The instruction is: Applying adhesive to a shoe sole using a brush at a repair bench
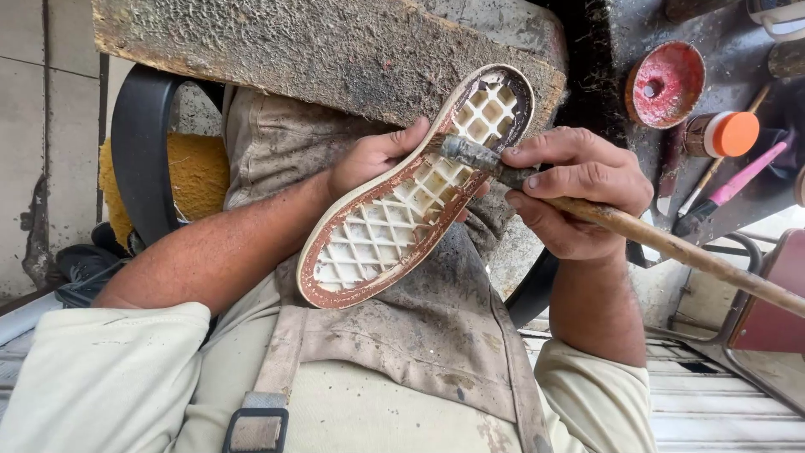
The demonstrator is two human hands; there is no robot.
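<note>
A pale shoe sole (402, 205) with a lattice of diamond cells and a reddish-brown rim lies slanted across the middle of the frame, toe end toward the upper right, heel end toward the lower left. The left hand (373, 159) grips it from behind: the thumb shows over the upper edge, while the other fingers are hidden under the sole, so only their clamp on it can be inferred from the hold. The right hand (579, 189), right of centre, has its fingers (545, 151) closed round a brush (537, 180) with a long wooden handle that runs off toward the lower right edge. The brush's grey, caked tip rests on the sole's rim near the toe. Behind the sole, a worn, crusted counter (319, 46) fills the upper middle. At the upper right stand a red dish (667, 84), an orange-capped jar (723, 134) and a pink-handled tool (738, 176), partly cut off by the frame edge. A stained apron (419, 327) covers the lap below.
</note>
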